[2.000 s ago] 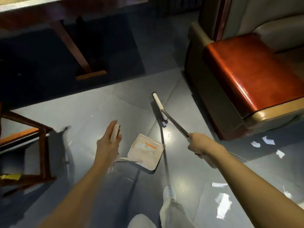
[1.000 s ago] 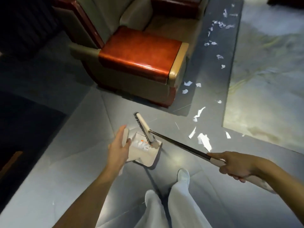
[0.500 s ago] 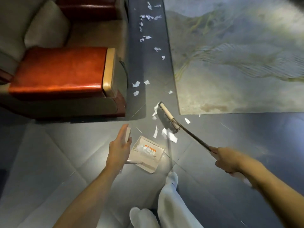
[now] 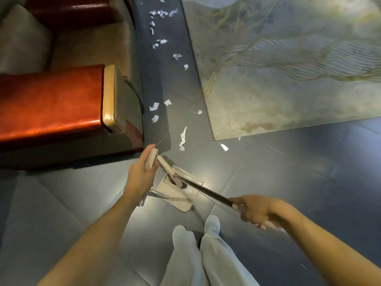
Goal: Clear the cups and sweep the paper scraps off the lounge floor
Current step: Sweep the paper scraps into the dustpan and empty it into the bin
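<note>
My left hand (image 4: pixel 140 174) grips the top of the beige dustpan handle (image 4: pixel 151 158). The dustpan (image 4: pixel 181 200) stands on the grey floor just ahead of my feet. My right hand (image 4: pixel 254 211) grips the broom's long dark handle (image 4: pixel 206 189). The broom's pale head (image 4: pixel 168 168) lies over the dustpan's mouth, beside my left hand. White paper scraps (image 4: pixel 182 138) lie scattered on the floor beyond the pan, in a trail running up the dark strip (image 4: pixel 160 41) between armchair and rug. No cups are in view.
An armchair with a glossy red-brown armrest (image 4: pixel 51 104) fills the left side, its corner close to my left hand. A large pale patterned rug (image 4: pixel 288 69) covers the upper right. My legs and shoes (image 4: pixel 212 223) stand below the dustpan.
The broom head has swept back from the scraps near the rug corner onto the dustpan. The two scraps that lay just before the pan are gone from the floor. My left hand has stayed on the dustpan handle.
</note>
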`<state>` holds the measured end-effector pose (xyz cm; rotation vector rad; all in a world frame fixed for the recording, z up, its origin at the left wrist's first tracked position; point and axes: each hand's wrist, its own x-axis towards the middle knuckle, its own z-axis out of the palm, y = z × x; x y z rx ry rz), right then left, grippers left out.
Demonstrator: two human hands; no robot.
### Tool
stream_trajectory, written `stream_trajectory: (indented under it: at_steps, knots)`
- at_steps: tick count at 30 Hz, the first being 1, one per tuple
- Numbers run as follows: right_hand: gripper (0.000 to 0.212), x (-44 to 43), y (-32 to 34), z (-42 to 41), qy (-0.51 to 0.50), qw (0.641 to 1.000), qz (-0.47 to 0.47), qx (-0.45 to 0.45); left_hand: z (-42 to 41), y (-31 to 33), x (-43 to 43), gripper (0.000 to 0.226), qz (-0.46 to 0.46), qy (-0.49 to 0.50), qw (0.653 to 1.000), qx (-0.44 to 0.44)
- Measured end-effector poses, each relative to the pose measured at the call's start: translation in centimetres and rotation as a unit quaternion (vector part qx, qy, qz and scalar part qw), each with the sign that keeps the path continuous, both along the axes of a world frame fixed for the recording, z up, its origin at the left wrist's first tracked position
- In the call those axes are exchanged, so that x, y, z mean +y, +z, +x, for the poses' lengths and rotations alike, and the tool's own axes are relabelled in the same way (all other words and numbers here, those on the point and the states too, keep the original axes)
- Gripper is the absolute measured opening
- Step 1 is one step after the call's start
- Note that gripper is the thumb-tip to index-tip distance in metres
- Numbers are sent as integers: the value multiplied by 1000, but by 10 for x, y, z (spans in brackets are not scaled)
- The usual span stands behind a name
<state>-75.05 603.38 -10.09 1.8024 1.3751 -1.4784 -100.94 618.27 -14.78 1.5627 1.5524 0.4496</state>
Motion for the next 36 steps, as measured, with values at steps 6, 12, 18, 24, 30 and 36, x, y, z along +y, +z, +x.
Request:
stream_trajectory:
  at_steps: [6,12,18,24,30,36]
  knots:
    - [69,-23,36,24,-55,998,9,-19,-1,-6,4,60,11,4,999,-41]
    - [72,-33,41,57,-138,987,55,-52,45,-2,10,53,17,-65,997,-40]
    - [55,-26,13,115,-227,964,83,-112,116,-7,18,45,19,-90,995,-43]
    - [51,16,-26,189,-217,959,84,-161,199,-12,31,42,22,-100,994,-38]
    - [61,30,-56,214,-168,977,-3,-133,248,-16,59,43,21,-74,997,13]
    - [59,3,-33,231,-213,977,-10,-31,254,-10,57,49,16,-68,997,19]
